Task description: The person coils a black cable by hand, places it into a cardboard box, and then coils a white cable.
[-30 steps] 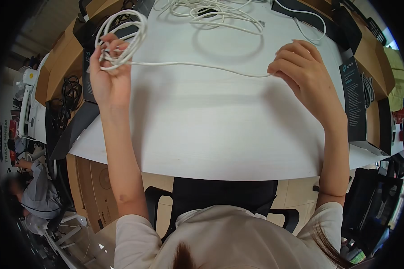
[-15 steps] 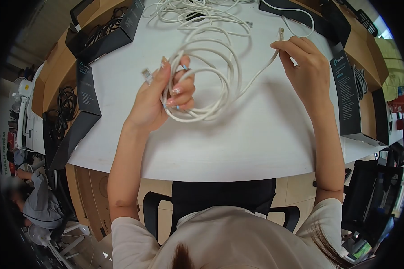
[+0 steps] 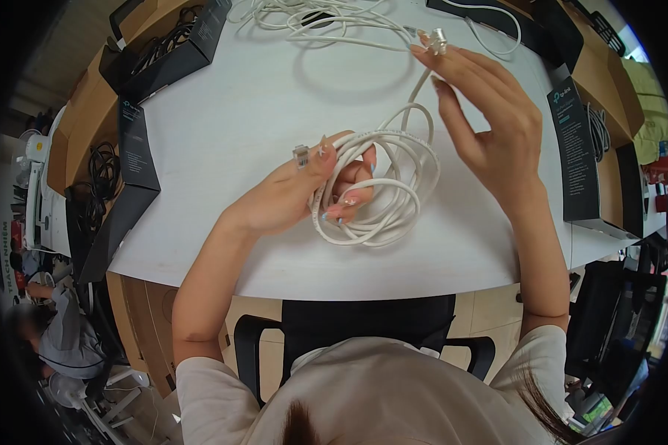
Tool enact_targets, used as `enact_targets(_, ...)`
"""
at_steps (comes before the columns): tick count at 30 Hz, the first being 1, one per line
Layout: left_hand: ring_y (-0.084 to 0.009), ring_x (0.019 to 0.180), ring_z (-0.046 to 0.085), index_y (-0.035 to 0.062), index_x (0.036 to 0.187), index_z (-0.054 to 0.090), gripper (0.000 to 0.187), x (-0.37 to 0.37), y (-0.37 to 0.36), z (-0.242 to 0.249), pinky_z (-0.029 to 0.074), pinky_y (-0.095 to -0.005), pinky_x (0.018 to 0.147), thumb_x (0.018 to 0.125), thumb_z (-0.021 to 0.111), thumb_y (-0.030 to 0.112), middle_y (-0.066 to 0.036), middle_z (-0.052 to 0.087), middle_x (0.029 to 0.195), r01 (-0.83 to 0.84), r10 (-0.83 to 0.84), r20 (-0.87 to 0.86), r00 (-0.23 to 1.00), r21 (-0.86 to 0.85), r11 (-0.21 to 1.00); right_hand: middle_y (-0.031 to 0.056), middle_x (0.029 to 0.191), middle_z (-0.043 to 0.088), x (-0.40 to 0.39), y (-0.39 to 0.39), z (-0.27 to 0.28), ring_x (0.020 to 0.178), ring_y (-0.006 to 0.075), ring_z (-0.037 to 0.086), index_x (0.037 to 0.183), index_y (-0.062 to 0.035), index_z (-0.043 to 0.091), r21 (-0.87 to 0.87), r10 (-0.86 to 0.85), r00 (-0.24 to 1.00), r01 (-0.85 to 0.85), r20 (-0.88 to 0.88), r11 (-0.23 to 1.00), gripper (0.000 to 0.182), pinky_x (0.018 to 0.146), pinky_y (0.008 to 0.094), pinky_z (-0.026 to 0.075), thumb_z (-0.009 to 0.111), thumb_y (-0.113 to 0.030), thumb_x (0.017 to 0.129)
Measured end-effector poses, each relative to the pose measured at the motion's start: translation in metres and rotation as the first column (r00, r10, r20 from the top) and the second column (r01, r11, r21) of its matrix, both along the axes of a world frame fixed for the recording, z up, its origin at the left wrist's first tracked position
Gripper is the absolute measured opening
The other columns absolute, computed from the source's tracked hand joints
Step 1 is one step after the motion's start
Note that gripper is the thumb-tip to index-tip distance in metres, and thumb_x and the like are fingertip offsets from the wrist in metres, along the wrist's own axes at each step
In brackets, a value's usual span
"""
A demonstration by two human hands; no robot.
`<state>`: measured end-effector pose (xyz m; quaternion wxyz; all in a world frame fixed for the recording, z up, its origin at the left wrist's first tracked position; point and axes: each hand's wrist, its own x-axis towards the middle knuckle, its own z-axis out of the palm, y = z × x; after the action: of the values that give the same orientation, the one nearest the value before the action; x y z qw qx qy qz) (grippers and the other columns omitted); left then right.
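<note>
My left hand [image 3: 282, 194] is closed around a looped white network cable [image 3: 384, 136], its fingers passing through the coil. One clear plug [image 3: 300, 154] of that cable sticks out beside my left thumb. Up and to the right is my right hand [image 3: 501, 126], holding the cable's other end near its clear plug [image 3: 438, 41], which shows behind the index finger. The right thumb stands apart from that finger. From there the cable runs down into the coil, which hangs over the white table [image 3: 223, 133].
More white cables [image 3: 334, 33] lie loose at the table's far side. Open black boxes with black cables [image 3: 105, 172] stand at the left. Another box [image 3: 575, 159] with a grey cable is at the right. A seated person [image 3: 70, 334] is at the far left.
My left hand has moved right and nearer to me with the coil, whose loops are now tighter together. My right hand has moved up and left with the cable end.
</note>
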<state>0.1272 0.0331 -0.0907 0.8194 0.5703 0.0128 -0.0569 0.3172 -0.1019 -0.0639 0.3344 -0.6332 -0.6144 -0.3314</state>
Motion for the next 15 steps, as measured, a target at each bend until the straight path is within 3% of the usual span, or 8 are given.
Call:
enact_targets(1,-0.0075,0.056,0.035,0.0064,0.109,0.043,0.066,0.001,-0.002,-0.001,0.033,-0.0230,0.055,0.087,0.024,0.066,0.001,0.040,0.072,-0.018,0.016,-0.022,1.000,-0.066,0.998,0.0017,0.098,0.067,-0.006,0.003,-0.001,0.084,0.0173,0.064,0.105,-0.0168,0.065,0.022,0.039,0.999,-0.039,-0.012,0.999,0.031,0.063,0.0263,0.050,0.066,-0.010,0.075)
enact_targets(2,-0.0083,0.059,0.037,0.0064,0.109,0.044,0.065,0.002,-0.003,-0.003,0.035,-0.0231,0.057,0.089,0.021,0.064,0.000,0.042,0.073,-0.037,0.031,-0.043,0.999,-0.131,0.991,0.0099,0.112,0.063,-0.021,-0.003,0.003,0.095,0.0257,0.062,0.114,-0.0058,0.062,-0.094,0.087,0.986,-0.101,-0.142,0.990,0.042,0.081,0.0311,0.049,0.065,-0.001,0.072)
enact_targets(5,-0.0105,0.067,0.045,0.0055,0.114,0.047,0.074,0.005,-0.004,-0.007,0.041,-0.0242,0.064,0.088,0.013,0.067,-0.001,0.049,0.079,-0.263,0.242,-0.142,0.960,-0.152,0.953,0.0088,0.123,0.057,-0.045,-0.003,0.002,0.102,0.0260,0.059,0.110,-0.0056,0.062,-0.190,0.220,0.937,-0.276,-0.270,0.942,0.042,0.083,0.0336,0.048,0.068,-0.007,0.069)
enact_targets(6,-0.0113,0.069,0.048,0.0051,0.116,0.047,0.079,0.006,-0.003,-0.009,0.043,-0.0248,0.067,0.087,0.011,0.069,-0.001,0.050,0.081,-0.363,0.339,-0.180,0.923,-0.125,0.923,0.0078,0.126,0.055,-0.051,-0.004,-0.001,0.105,0.0258,0.057,0.108,-0.0062,0.062,-0.249,0.270,0.930,-0.331,-0.250,0.910,0.041,0.085,0.0345,0.046,0.069,-0.009,0.068)
enact_targets(9,-0.0116,0.080,0.053,0.0048,0.124,0.046,0.086,0.016,-0.022,0.029,0.046,-0.0252,0.075,0.084,0.011,0.072,0.000,0.054,0.088,-0.557,0.440,-0.375,0.816,-0.303,0.773,0.0040,0.132,0.049,-0.062,-0.006,-0.008,0.112,0.0240,0.050,0.105,-0.0074,0.062,-0.388,0.397,0.898,-0.439,-0.188,0.810,0.037,0.093,0.0375,0.040,0.068,-0.016,0.069)
enact_targets(10,-0.0110,0.088,0.053,0.0048,0.129,0.043,0.084,0.010,-0.013,0.013,0.046,-0.0242,0.080,0.085,0.014,0.071,0.001,0.055,0.095,-0.414,0.358,-0.229,0.905,-0.288,0.863,0.0025,0.133,0.047,-0.063,-0.005,-0.012,0.114,0.0225,0.048,0.107,-0.0076,0.061,-0.410,0.421,0.893,-0.448,-0.160,0.795,0.036,0.096,0.0385,0.037,0.065,-0.017,0.073)
enact_targets(13,-0.0098,0.090,0.052,0.0043,0.129,0.042,0.081,0.009,0.008,-0.013,0.046,-0.0236,0.080,0.087,0.017,0.069,0.001,0.052,0.096,-0.232,0.243,-0.050,0.969,-0.529,0.816,-0.0027,0.134,0.044,-0.070,-0.005,-0.029,0.119,0.0188,0.045,0.106,-0.0082,0.063,-0.411,0.479,0.874,-0.469,-0.086,0.782,0.030,0.106,0.0386,0.029,0.062,-0.020,0.079)
enact_targets(15,-0.0099,0.081,0.048,0.0029,0.127,0.040,0.072,0.008,0.015,-0.014,0.045,-0.0248,0.077,0.090,0.024,0.063,0.000,0.049,0.092,-0.310,0.355,-0.009,0.935,-0.508,0.804,-0.0045,0.135,0.043,-0.073,-0.004,-0.034,0.121,0.0170,0.043,0.105,-0.0087,0.064,-0.407,0.501,0.864,-0.477,-0.053,0.779,0.028,0.109,0.0388,0.026,0.061,-0.021,0.080)
